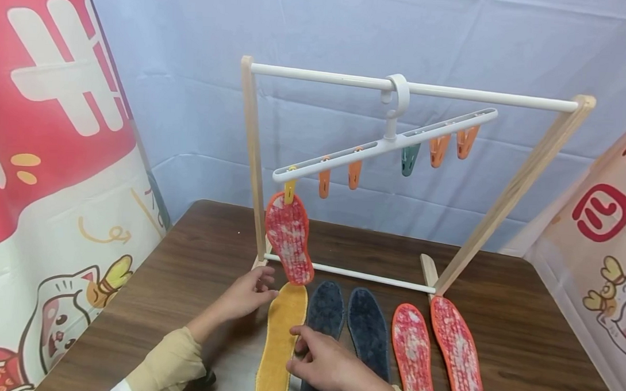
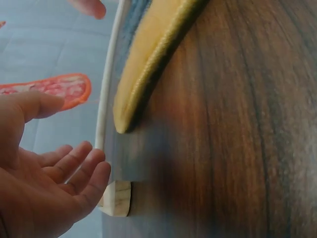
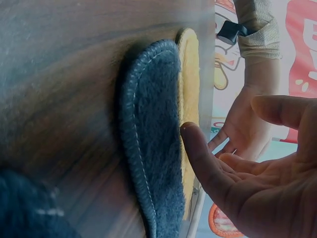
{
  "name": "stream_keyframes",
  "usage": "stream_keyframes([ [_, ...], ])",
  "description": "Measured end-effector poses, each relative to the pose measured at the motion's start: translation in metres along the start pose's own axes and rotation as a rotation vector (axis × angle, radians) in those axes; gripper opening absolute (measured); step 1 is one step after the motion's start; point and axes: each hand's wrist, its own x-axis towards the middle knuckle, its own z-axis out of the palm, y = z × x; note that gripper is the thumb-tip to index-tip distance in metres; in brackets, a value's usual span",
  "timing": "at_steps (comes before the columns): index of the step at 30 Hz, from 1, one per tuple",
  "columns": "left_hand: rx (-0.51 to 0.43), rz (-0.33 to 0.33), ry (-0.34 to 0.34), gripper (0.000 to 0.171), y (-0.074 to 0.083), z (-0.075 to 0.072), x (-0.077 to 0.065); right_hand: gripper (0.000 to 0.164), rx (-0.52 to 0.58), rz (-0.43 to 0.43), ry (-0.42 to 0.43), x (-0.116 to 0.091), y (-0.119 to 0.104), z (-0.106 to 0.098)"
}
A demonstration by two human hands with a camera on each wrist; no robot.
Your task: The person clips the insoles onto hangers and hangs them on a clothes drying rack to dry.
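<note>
A yellow insole (image 1: 281,338) lies on the table between my two hands. At its left, near the top end, is my left hand (image 1: 244,295), its fingers loosely bent and holding nothing. My right hand (image 1: 333,363) hovers over the first dark blue insole (image 1: 325,311), fingertips near the yellow insole's right edge; the right wrist view shows this palm (image 3: 262,193) with nothing in it. Just above the yellow insole, a red and white insole (image 1: 290,235) hangs by its end from a yellow clip (image 1: 289,192) on the white hanger (image 1: 345,155).
The hanger hooks over the white bar (image 1: 317,76) of a wooden-sided rack (image 1: 520,191). Orange clips (image 1: 354,175) and a green clip (image 1: 410,160) hang from it. Right of my hands lie another dark blue insole (image 1: 367,330) and two red and white insoles (image 1: 412,348).
</note>
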Motion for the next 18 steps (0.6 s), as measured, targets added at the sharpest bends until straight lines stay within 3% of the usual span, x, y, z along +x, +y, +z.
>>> stream_keyframes([
  [5, 0.027, -0.021, 0.006, 0.052, 0.001, 0.005, 0.001, 0.06, 0.015, 0.016, -0.016, 0.008, 0.015, 0.005],
  [12, 0.083, -0.019, -0.002, 0.052, 0.003, 0.009, 0.005, 0.077, 0.054, 0.051, -0.068, 0.049, 0.093, 0.023],
  [15, 0.122, -0.009, -0.019, 0.051, 0.004, 0.01, 0.007, 0.077, 0.081, 0.079, -0.075, 0.048, 0.091, 0.024],
  [18, 0.144, -0.012, -0.034, 0.053, 0.006, 0.011, 0.009, 0.071, 0.085, 0.089, -0.063, 0.031, 0.058, 0.017],
])
